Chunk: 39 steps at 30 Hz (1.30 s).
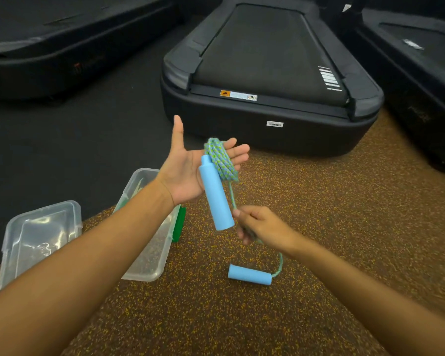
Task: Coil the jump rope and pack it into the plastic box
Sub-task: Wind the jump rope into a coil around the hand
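Loose handle point(249, 274): lies on the speckled floor point(319, 227), nearest; rope runs up from it
Right hand point(261, 226): pinched shut on the rope point(232, 195) below the coil
Left hand point(190, 170): spread flat; coil point(220, 160) looped round its fingers, other handle point(216, 195) dangling
Box point(149, 255): clear, uncovered, just left; lid point(40, 232) beside it
Progress: coiling mostly done, a short tail left; packing not begun
Treadmill point(267, 73): beyond

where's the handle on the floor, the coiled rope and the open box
handle on the floor point(249, 274), head view, middle of the blue foam grip
coiled rope point(220, 160), head view, loops around the left hand's fingers
open box point(149, 255), head view, clear bottom near its front wall
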Available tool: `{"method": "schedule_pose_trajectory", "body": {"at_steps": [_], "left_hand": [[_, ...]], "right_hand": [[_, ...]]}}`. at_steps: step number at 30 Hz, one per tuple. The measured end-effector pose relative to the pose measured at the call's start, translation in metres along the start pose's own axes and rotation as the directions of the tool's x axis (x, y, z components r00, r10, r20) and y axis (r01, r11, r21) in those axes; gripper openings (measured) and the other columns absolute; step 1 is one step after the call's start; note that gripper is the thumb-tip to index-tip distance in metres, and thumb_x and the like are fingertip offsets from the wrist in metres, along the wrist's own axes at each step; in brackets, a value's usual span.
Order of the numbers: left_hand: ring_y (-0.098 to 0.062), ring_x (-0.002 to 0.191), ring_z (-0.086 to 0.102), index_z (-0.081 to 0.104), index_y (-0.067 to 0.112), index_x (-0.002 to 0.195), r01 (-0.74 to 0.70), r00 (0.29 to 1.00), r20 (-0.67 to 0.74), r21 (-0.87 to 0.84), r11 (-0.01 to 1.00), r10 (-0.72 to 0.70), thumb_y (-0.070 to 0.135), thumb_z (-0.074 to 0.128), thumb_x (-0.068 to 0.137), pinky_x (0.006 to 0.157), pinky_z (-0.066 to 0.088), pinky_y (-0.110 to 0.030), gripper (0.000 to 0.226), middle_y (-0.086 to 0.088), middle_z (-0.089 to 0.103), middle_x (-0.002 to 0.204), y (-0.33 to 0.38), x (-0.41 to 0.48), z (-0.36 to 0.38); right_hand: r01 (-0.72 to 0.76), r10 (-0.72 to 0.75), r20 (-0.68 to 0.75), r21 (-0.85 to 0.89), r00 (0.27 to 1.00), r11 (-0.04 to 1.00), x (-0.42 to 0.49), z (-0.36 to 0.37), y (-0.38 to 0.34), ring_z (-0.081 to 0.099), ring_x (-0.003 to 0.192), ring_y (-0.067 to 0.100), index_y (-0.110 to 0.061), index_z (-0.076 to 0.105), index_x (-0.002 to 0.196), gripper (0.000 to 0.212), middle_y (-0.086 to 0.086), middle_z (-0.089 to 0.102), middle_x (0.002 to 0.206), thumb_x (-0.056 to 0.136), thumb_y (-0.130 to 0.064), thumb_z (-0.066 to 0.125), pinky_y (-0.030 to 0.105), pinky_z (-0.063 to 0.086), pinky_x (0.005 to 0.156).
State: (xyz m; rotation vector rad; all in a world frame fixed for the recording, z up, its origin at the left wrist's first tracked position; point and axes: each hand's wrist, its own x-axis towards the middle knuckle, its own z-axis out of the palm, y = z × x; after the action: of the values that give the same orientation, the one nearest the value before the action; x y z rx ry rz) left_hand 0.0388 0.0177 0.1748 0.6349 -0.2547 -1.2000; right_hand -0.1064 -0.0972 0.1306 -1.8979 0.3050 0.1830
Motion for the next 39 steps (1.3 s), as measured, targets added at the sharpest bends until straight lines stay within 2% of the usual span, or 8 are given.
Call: {"method": "schedule_pose_trajectory", "body": {"at_steps": [4, 7, 14, 18, 22, 28, 33, 39], "left_hand": [[-0.032, 0.121, 0.053, 0.046, -0.003, 0.127, -0.001, 0.999, -0.042, 0.009, 1.000, 0.002, 0.084, 0.027, 0.070, 0.102, 0.041, -0.043, 0.106, -0.023, 0.055, 0.130, 0.001, 0.000, -0.005], [-0.030, 0.123, 0.052, 0.043, -0.003, 0.128, 0.059, 0.995, -0.081, 0.079, 0.995, -0.053, 0.085, 0.027, 0.069, 0.106, 0.037, -0.042, 0.107, -0.022, 0.053, 0.133, 0.000, -0.001, -0.004], [-0.027, 0.121, 0.054, 0.040, -0.002, 0.133, 0.233, 0.972, -0.096, 0.305, 0.923, -0.213, 0.086, 0.018, 0.069, 0.110, 0.031, -0.041, 0.111, -0.020, 0.056, 0.129, -0.006, -0.002, -0.004], [-0.021, 0.094, 0.064, 0.049, 0.000, 0.122, 0.333, 0.930, 0.012, 0.395, 0.856, -0.367, 0.086, 0.014, 0.070, 0.088, 0.050, -0.032, 0.107, -0.014, 0.063, 0.108, -0.013, -0.004, 0.001], [-0.024, 0.112, 0.057, 0.055, -0.003, 0.117, 0.371, 0.877, 0.081, 0.512, 0.775, -0.474, 0.080, 0.016, 0.075, 0.100, 0.043, -0.033, 0.101, -0.017, 0.059, 0.121, -0.020, -0.004, 0.005], [-0.027, 0.116, 0.057, 0.055, 0.002, 0.119, 0.334, 0.863, 0.125, 0.586, 0.738, -0.490, 0.045, 0.064, 0.076, 0.105, 0.040, -0.038, 0.062, -0.015, 0.063, 0.120, -0.025, -0.007, 0.008], [-0.027, 0.106, 0.064, 0.064, 0.002, 0.111, 0.329, 0.867, 0.154, 0.538, 0.776, -0.474, 0.024, 0.061, 0.081, 0.100, 0.046, -0.037, 0.037, -0.017, 0.067, 0.112, -0.025, -0.010, 0.006], [-0.027, 0.100, 0.067, 0.067, 0.001, 0.105, 0.335, 0.881, 0.183, 0.411, 0.848, -0.437, 0.026, 0.062, 0.078, 0.091, 0.051, -0.034, 0.037, -0.017, 0.070, 0.105, -0.020, -0.009, 0.008]], "right_hand": [[0.042, -0.028, 0.042, -0.392, 0.999, 0.919, -0.011, 0.004, -0.003, 0.057, 0.053, 0.016, -0.020, 0.050, 0.076, 0.020, 0.004, 0.061, 0.064, 0.094, -0.028, 0.045, 0.036, 0.049, 0.061], [0.095, -0.113, 0.020, -0.693, 0.993, 0.714, -0.022, -0.001, -0.022, 0.062, 0.080, 0.029, -0.024, 0.048, 0.081, 0.016, 0.008, 0.062, 0.078, 0.091, -0.036, 0.045, 0.038, 0.045, 0.068], [0.087, -0.114, 0.023, -0.802, 0.993, 0.591, -0.038, -0.028, -0.078, 0.052, 0.079, 0.024, -0.025, 0.061, 0.092, 0.014, -0.001, 0.051, 0.075, 0.086, -0.036, 0.055, 0.033, 0.041, 0.070], [0.101, -0.203, -0.035, -0.776, 0.979, 0.622, -0.032, -0.042, -0.095, 0.059, 0.083, 0.022, -0.019, 0.067, 0.090, 0.016, -0.008, 0.063, 0.082, 0.080, -0.032, 0.064, 0.033, 0.047, 0.074], [0.137, -0.259, -0.038, -0.770, 0.965, 0.624, -0.025, -0.047, -0.106, 0.057, 0.078, 0.020, -0.021, 0.069, 0.085, 0.014, -0.003, 0.055, 0.070, 0.075, -0.031, 0.070, 0.032, 0.047, 0.071], [0.195, -0.261, 0.019, -0.718, 0.965, 0.668, -0.016, -0.058, -0.106, 0.054, 0.078, 0.015, -0.021, 0.066, 0.085, 0.019, 0.002, 0.063, 0.079, 0.069, -0.025, 0.075, 0.032, 0.046, 0.074], [0.233, -0.217, 0.084, -0.394, 0.973, 0.889, -0.006, -0.068, -0.087, 0.054, 0.076, 0.017, -0.018, 0.060, 0.087, 0.022, 0.008, 0.060, 0.083, 0.071, -0.013, 0.075, 0.037, 0.048, 0.075], [0.222, -0.222, 0.014, -0.029, 0.975, 0.975, 0.000, -0.069, -0.063, 0.052, 0.076, 0.013, -0.012, 0.064, 0.089, 0.014, 0.008, 0.060, 0.085, 0.076, -0.015, 0.067, 0.025, 0.043, 0.073]]}}
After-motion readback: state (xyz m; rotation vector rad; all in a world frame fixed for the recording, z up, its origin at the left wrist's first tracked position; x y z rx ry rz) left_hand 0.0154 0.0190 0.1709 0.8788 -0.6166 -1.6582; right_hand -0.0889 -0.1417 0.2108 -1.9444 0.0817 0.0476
